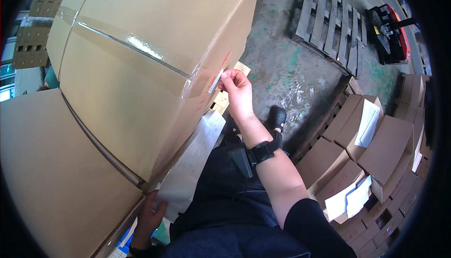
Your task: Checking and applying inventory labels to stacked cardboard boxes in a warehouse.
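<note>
Pinching a small white label (215, 81) between thumb and fingertips, the right hand (237, 91) holds it flat against the edge of a large cardboard box (141, 60) near the centre of the frame; the grip is narrow and closed on the label, which sits at the tips of the fingers, just left of the hand and touching the box wall where red marks show. The box is smooth brown corrugated card, its top seam sealed with a glossy strip of clear tape (136, 44) that catches the light. A black strap with a small device (253, 155) wraps the right wrist. In the lower left of the frame the left hand (149, 218) grips the bottom of a long, slightly creased white paper sheet (190, 166) that hangs against the side of the box. A second plain cardboard box (51, 173) fills the left of the frame. At the right stand open cartons (376, 150) with white sheets inside, on a worn grey concrete floor (291, 70); a slatted wooden pallet (331, 23) lies at the upper right.
</note>
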`<state>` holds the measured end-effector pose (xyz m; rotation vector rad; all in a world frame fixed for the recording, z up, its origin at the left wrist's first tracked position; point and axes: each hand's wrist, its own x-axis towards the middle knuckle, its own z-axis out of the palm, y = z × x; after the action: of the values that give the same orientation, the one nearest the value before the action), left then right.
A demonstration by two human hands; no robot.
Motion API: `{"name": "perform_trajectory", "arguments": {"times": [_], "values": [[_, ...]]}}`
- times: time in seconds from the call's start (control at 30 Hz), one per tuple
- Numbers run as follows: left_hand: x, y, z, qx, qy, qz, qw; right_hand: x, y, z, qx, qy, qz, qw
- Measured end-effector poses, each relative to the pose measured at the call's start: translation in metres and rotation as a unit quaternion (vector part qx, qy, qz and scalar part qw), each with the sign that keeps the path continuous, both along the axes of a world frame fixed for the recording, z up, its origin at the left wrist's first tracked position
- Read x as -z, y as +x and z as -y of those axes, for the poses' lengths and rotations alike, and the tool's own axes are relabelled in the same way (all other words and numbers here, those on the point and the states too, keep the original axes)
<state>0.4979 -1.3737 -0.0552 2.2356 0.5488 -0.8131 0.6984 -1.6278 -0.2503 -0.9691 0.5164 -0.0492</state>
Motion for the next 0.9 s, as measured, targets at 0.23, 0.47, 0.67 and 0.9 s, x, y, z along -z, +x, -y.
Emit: {"name": "perform_trajectory", "arguments": {"times": [0.23, 0.47, 0.67, 0.9], "values": [[0.006, 0.007, 0.020, 0.076, -0.004, 0.055, 0.996, -0.004, 0.003, 0.006, -0.039, -0.007, -0.026, 0.999], [0.000, 0.011, 0.045, 0.071, -0.023, 0.054, 0.996, 0.003, 0.003, 0.005, -0.005, -0.145, -0.022, 0.989], [0.002, 0.007, 0.057, 0.075, -0.036, 0.072, 0.994, 0.004, 0.002, 0.012, -0.080, -0.249, 0.014, 0.965], [-0.003, 0.009, 0.069, 0.071, -0.015, 0.088, 0.993, -0.002, -0.001, 0.010, -0.012, -0.099, 0.015, 0.995]]}}
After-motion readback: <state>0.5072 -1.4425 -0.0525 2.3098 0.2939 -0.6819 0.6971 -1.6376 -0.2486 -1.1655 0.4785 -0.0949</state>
